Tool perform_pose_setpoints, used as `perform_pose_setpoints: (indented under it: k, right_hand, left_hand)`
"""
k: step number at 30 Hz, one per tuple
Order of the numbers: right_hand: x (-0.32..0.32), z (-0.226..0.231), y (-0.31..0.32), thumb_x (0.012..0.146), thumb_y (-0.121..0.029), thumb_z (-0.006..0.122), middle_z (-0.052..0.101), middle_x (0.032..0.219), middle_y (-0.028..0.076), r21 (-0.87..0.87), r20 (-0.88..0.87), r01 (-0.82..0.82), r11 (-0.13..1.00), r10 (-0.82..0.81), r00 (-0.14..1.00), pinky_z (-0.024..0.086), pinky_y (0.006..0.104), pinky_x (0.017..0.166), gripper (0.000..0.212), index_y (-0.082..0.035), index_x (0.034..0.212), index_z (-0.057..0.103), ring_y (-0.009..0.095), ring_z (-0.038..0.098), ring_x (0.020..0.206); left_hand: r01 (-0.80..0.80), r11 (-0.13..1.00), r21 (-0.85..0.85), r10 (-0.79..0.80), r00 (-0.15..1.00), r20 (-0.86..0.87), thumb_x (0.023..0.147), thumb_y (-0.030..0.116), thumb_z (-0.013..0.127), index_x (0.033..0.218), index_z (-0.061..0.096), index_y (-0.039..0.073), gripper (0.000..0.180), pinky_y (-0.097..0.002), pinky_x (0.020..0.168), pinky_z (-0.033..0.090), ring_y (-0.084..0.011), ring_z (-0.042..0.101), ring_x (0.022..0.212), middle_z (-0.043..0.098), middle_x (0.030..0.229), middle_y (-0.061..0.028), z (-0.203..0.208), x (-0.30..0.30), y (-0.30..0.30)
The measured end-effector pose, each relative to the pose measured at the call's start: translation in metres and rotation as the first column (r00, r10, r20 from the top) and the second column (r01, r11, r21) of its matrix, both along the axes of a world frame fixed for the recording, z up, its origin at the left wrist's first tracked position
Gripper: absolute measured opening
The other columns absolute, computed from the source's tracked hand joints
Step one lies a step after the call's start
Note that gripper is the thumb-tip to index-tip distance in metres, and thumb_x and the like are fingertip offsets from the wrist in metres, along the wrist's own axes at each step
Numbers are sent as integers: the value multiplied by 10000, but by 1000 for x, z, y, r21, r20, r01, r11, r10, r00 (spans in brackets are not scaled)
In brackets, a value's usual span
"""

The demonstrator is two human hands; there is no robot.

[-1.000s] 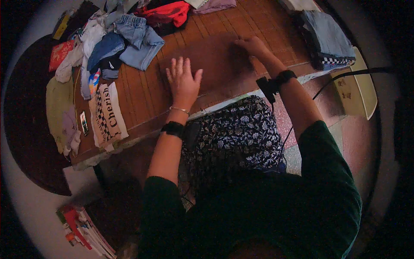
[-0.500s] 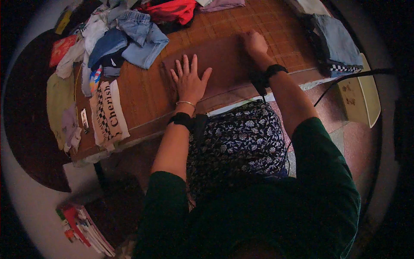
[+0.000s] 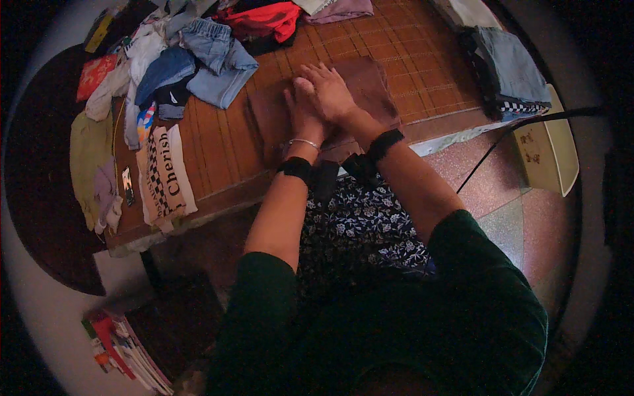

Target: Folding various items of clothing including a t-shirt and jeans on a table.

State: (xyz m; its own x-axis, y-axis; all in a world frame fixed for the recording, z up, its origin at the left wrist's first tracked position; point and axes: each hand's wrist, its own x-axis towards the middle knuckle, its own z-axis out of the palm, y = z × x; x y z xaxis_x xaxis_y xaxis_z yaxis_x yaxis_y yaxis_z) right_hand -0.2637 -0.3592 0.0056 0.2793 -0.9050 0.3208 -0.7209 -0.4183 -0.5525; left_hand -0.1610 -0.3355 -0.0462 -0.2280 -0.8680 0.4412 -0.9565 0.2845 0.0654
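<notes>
A folded brown cloth (image 3: 366,82) lies flat on the mat-covered surface in front of me. My left hand (image 3: 306,117) rests palm down on its left half, and some of its fingers are hidden by the other hand. Crossing over beside and partly on top of it, my right hand (image 3: 332,97) has its fingers stretched out toward the far left. Neither hand grips anything that shows. Both wrists wear black bands, and a thin bracelet circles the left one.
A heap of clothes with blue denim shorts (image 3: 228,69) and a red garment (image 3: 264,21) covers the far left. Nearer lies a pale printed cloth (image 3: 168,175). Folded jeans (image 3: 512,66) are stacked at the right edge, beside a yellowish bin (image 3: 551,155) and a black cable (image 3: 489,157).
My right hand has moved left from the cloth's right end to my left hand, its fingers now straightened. The left hand has shifted slightly right. The cloth's right part is now uncovered.
</notes>
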Motion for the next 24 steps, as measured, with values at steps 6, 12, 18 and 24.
perform_pose_setpoints:
  k: [6,12,18,24]
  right_hand:
    - [-50,-43,-9,993,-513,318,384,1494,109,-152,-312,90,984,-134,941,189,455,1163,601,-97,1410,439,298,285,1414]
    - [-83,-46,-11,994,-527,299,330,1524,110,-177,-343,294,939,-339,876,155,452,1172,623,-108,1450,373,294,247,1431]
    - [-121,-58,-10,1003,-479,311,288,1544,112,-146,-381,388,910,-414,827,149,458,1174,594,-128,1483,309,296,213,1443]
    - [-116,-24,16,982,-433,398,306,1533,121,-165,-460,348,923,-385,800,153,482,1171,600,-95,1472,323,293,217,1444]
  left_hand:
    - [-157,963,217,181,979,-95,991,471,362,1472,322,54,638,-519,1167,95,-292,183,1455,271,1548,-148,18,32,6]
    - [-237,941,243,254,966,-43,977,547,349,1480,326,91,679,-563,1155,86,-295,169,1459,244,1565,-120,17,66,18]
    - [-310,917,253,340,936,-87,980,524,346,1477,330,90,660,-629,1127,83,-311,186,1453,259,1562,-100,8,102,34]
    - [-418,902,105,413,908,68,977,419,422,1442,356,6,626,-624,1128,90,-318,172,1454,267,1547,-151,24,104,52]
